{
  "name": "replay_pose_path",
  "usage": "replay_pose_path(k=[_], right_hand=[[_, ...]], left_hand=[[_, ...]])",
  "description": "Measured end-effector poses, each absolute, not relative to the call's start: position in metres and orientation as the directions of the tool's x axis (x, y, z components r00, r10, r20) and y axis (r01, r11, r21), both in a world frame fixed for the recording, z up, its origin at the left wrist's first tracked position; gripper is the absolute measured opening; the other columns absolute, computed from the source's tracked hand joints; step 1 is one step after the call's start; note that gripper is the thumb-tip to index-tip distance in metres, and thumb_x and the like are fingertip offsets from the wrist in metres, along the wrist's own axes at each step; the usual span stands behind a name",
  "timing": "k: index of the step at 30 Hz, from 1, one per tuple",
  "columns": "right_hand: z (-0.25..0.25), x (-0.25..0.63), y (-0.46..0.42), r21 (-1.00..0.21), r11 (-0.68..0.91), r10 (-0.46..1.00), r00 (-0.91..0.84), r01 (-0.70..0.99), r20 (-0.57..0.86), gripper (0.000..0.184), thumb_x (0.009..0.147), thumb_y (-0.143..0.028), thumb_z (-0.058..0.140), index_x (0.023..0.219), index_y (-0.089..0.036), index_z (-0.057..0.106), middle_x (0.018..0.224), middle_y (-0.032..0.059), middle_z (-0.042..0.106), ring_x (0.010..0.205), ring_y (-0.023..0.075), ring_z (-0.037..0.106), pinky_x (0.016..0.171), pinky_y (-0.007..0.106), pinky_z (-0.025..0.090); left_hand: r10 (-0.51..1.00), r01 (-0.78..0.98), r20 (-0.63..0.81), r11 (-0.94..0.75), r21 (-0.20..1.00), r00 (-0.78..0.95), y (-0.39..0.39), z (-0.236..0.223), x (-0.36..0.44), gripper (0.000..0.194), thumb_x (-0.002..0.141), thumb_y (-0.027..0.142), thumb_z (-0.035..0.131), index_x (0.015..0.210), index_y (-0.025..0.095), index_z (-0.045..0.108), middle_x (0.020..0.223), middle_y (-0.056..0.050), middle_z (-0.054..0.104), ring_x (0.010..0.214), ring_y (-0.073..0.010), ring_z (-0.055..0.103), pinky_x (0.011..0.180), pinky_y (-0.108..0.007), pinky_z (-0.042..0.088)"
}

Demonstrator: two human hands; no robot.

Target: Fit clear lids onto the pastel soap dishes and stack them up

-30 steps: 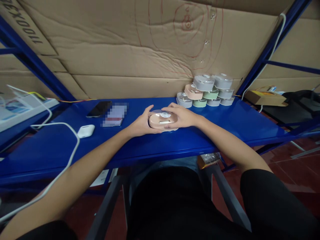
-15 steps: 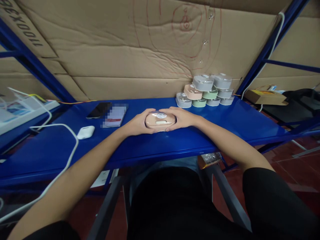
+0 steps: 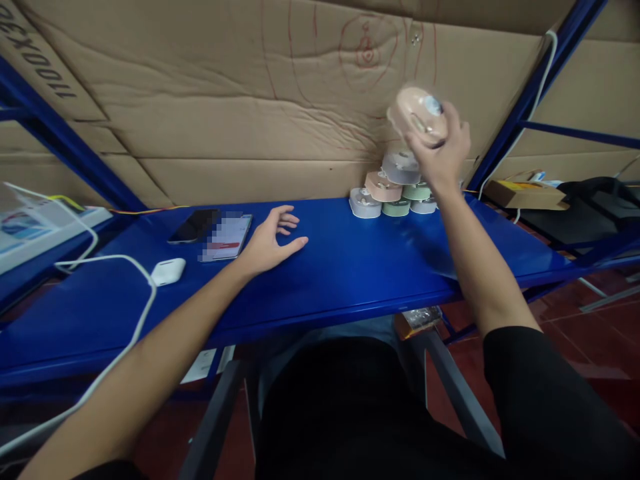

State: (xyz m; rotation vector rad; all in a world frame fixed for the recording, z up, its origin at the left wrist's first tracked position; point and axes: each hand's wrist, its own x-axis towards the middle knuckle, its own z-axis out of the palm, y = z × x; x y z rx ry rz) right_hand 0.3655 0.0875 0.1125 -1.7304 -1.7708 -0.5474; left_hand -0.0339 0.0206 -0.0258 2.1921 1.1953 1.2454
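Observation:
Raised above the stack, my right hand (image 3: 445, 147) grips a peach oval case with a clear cover (image 3: 417, 113); it is tilted, and a round white label shows on it. Below it, several similar clear-covered cases stand in tiers, among them a grey one on top (image 3: 400, 168), a peach one (image 3: 383, 187) and a green one (image 3: 396, 206). My right hand and forearm hide the right part of the stack. My left hand (image 3: 274, 241) rests over the blue table (image 3: 330, 280), fingers apart and holding nothing, beside a phone with a lit screen (image 3: 231, 237).
A dark phone (image 3: 194, 226) and a white earbud case (image 3: 169, 272) lie on the left, near a white cable (image 3: 145, 313). Cardboard (image 3: 225, 120) walls the back. Blue metal posts (image 3: 545, 93) rise on both sides. An open small carton (image 3: 527, 195) sits at right.
The peach case has left the table in my right hand, going up and right to above the stack. My left hand has let go of it and opened.

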Motion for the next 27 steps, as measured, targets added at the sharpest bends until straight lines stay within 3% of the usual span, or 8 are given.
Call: replay_pose_path(k=[2, 5, 11, 16, 20, 24, 25, 27], right_hand=[[0.115, 0.378, 0.106, -0.235, -0.081, 0.679, 0.226, 0.969, 0.699, 0.080, 0.116, -0.056, 0.047, 0.181, -0.013, 0.028, 0.162, 0.0293, 0.056, 0.143, 0.0445, 0.048, 0.111, 0.058, 0.040], [0.113, 0.386, 0.124, -0.351, -0.178, 0.644, 0.378, 0.919, 0.665, 0.073, 0.113, -0.054, 0.055, 0.170, -0.010, 0.047, 0.155, 0.0306, 0.060, 0.138, 0.0386, 0.057, 0.109, 0.052, 0.040], [0.107, 0.384, 0.135, -0.323, -0.244, 0.654, 0.401, 0.914, 0.641, 0.074, 0.109, -0.061, 0.062, 0.160, -0.008, 0.055, 0.150, 0.0331, 0.063, 0.137, 0.0427, 0.059, 0.110, 0.059, 0.039], [0.108, 0.384, 0.138, -0.240, -0.298, 0.688, 0.382, 0.924, 0.616, 0.075, 0.120, -0.058, 0.029, 0.168, -0.001, 0.040, 0.153, 0.0437, 0.053, 0.139, 0.0442, 0.054, 0.104, 0.060, 0.040], [0.102, 0.405, 0.140, -0.376, -0.343, 0.538, 0.508, 0.861, 0.673, 0.063, 0.122, -0.043, 0.020, 0.167, -0.006, 0.045, 0.157, 0.0400, 0.050, 0.148, 0.0399, 0.050, 0.108, 0.055, 0.040], [0.075, 0.467, 0.163, -0.551, -0.312, 0.373, 0.634, 0.774, 0.678, 0.060, 0.118, -0.021, 0.015, 0.153, -0.009, 0.061, 0.149, 0.0359, 0.060, 0.141, 0.0346, 0.059, 0.106, 0.051, 0.043], [0.065, 0.486, 0.170, -0.573, -0.311, 0.329, 0.652, 0.758, 0.683, 0.065, 0.117, -0.021, 0.010, 0.148, -0.011, 0.066, 0.143, 0.0336, 0.066, 0.134, 0.0341, 0.063, 0.102, 0.050, 0.044], [0.045, 0.520, 0.182, -0.430, -0.256, 0.360, 0.498, 0.866, 0.789, 0.095, 0.113, -0.026, -0.015, 0.136, -0.009, 0.075, 0.118, 0.0327, 0.075, 0.108, 0.0352, 0.072, 0.085, 0.049, 0.047]], left_hand=[[0.810, 0.511, 0.528, -0.577, 0.638, 0.256, 0.021, -0.026, -0.033, 0.080, 0.087, 0.054, 0.083, 0.152, 0.023, 0.049, 0.135, -0.017, 0.071, 0.125, -0.0342, 0.072, 0.105, -0.055, 0.061], [0.821, 0.540, 0.516, -0.558, 0.630, 0.246, 0.020, -0.026, -0.034, 0.080, 0.087, 0.057, 0.082, 0.151, 0.020, 0.050, 0.134, -0.018, 0.071, 0.123, -0.0345, 0.073, 0.103, -0.056, 0.061], [0.840, 0.580, 0.481, -0.528, 0.621, 0.250, 0.019, -0.025, -0.034, 0.078, 0.087, 0.058, 0.083, 0.149, 0.021, 0.054, 0.132, -0.016, 0.073, 0.117, -0.0336, 0.074, 0.101, -0.055, 0.062], [0.847, 0.595, 0.464, -0.519, 0.614, 0.260, 0.019, -0.026, -0.035, 0.078, 0.086, 0.057, 0.084, 0.150, 0.023, 0.054, 0.132, -0.016, 0.073, 0.117, -0.0337, 0.074, 0.100, -0.055, 0.062], [0.849, 0.624, 0.460, -0.511, 0.591, 0.260, 0.017, -0.027, -0.034, 0.078, 0.087, 0.058, 0.083, 0.151, 0.023, 0.054, 0.132, -0.016, 0.072, 0.119, -0.0343, 0.073, 0.101, -0.054, 0.062], [0.847, 0.662, 0.446, -0.513, 0.546, 0.288, 0.010, -0.025, -0.030, 0.076, 0.091, 0.058, 0.079, 0.152, 0.021, 0.053, 0.138, -0.018, 0.071, 0.127, -0.0364, 0.072, 0.108, -0.057, 0.061], [0.844, 0.672, 0.443, -0.519, 0.529, 0.303, 0.007, -0.025, -0.028, 0.075, 0.091, 0.057, 0.078, 0.153, 0.022, 0.053, 0.141, -0.018, 0.070, 0.129, -0.0370, 0.072, 0.111, -0.058, 0.060], [0.834, 0.688, 0.430, -0.538, 0.487, 0.347, 0.000, -0.024, -0.025, 0.072, 0.093, 0.056, 0.077, 0.153, 0.023, 0.054, 0.146, -0.017, 0.069, 0.137, -0.0385, 0.069, 0.119, -0.060, 0.057]])
